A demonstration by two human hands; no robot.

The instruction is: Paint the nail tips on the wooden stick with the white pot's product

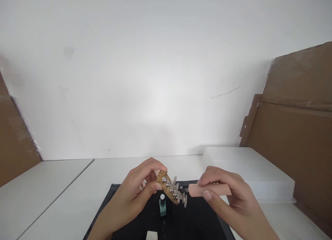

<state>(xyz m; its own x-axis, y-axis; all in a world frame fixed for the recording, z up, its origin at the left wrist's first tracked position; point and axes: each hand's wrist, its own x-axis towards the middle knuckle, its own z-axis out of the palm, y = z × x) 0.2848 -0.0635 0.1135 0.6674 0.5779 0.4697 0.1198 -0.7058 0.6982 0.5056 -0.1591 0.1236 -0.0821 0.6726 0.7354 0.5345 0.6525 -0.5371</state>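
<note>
Between the thumb and fingers of my left hand (pixel 145 184) is a brown nail-tip stand (pixel 168 191), held tilted. Silver posts rise from it, carrying several clear false nail tips (pixel 179 195) that point right. My right hand (pixel 230 191) is closed around the pink, flat-sided handle of a nail polish brush (pixel 210 190). Its dark tip reaches left to the nail tips; whether it touches one I cannot tell. Below the stand, a teal nail polish bottle (pixel 162 208) with a white top stands upright.
A black mat (pixel 192 219) covers the front of the white table (pixel 59 195). Part of a small whitish block (pixel 151 235) shows at the bottom edge. A translucent plastic box (pixel 249 174) sits at the right, by a cardboard panel (pixel 295 129). More cardboard (pixel 15 136) stands at left.
</note>
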